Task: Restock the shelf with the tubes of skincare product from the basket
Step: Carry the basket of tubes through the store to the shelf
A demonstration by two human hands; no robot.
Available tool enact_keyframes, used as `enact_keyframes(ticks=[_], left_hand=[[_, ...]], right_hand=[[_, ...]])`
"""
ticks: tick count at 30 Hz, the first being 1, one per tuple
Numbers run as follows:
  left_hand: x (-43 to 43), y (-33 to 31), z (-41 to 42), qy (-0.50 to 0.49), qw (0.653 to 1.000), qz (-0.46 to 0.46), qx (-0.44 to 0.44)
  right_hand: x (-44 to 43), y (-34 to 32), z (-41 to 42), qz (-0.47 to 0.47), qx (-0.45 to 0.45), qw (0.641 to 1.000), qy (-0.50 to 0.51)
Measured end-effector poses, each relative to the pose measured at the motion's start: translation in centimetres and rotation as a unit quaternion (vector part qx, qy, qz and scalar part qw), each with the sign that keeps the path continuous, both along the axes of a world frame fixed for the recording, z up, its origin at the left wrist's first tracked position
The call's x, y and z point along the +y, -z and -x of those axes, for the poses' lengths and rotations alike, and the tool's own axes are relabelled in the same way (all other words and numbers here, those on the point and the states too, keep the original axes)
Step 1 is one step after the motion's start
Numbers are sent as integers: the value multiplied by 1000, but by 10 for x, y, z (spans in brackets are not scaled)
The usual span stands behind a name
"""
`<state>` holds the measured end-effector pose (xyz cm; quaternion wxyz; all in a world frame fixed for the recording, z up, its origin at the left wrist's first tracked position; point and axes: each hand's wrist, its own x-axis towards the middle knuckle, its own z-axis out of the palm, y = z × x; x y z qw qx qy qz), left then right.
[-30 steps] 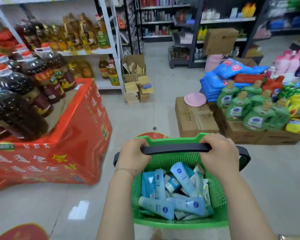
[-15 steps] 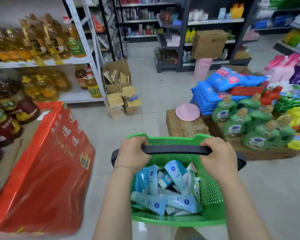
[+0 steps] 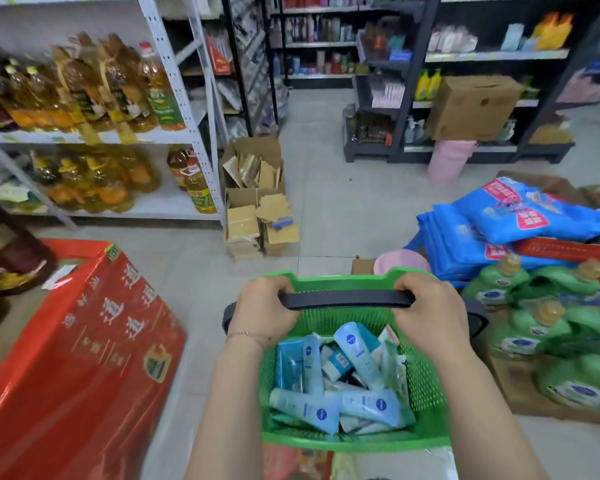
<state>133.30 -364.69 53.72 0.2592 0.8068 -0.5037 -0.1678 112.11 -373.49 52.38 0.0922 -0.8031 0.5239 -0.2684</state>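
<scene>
- Lying jumbled inside the green basket, the blue skincare tubes are seen, heaped over one another.
- The basket's black handle is gripped by the left hand and right hand, fingers curled round it.
- Left of the basket a red display box is parked; right of it, green bottles are stacked.

Your 2 forearms are bare; a thin chain bracelet circles your wrist just behind your left hand.

Pale tiled floor between stocked shop shelves
</scene>
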Motion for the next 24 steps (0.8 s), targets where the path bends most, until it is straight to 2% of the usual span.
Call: enact_keyframes(ticks=[10,24], left_hand=[[-132,10,-53,4,1000,-4,3],[-367,1,-178,124,992,-8,6]], right_hand=[[-135,11,-53,18,-13,1000,-8],[-325,11,-160,40,-11,996,81]])
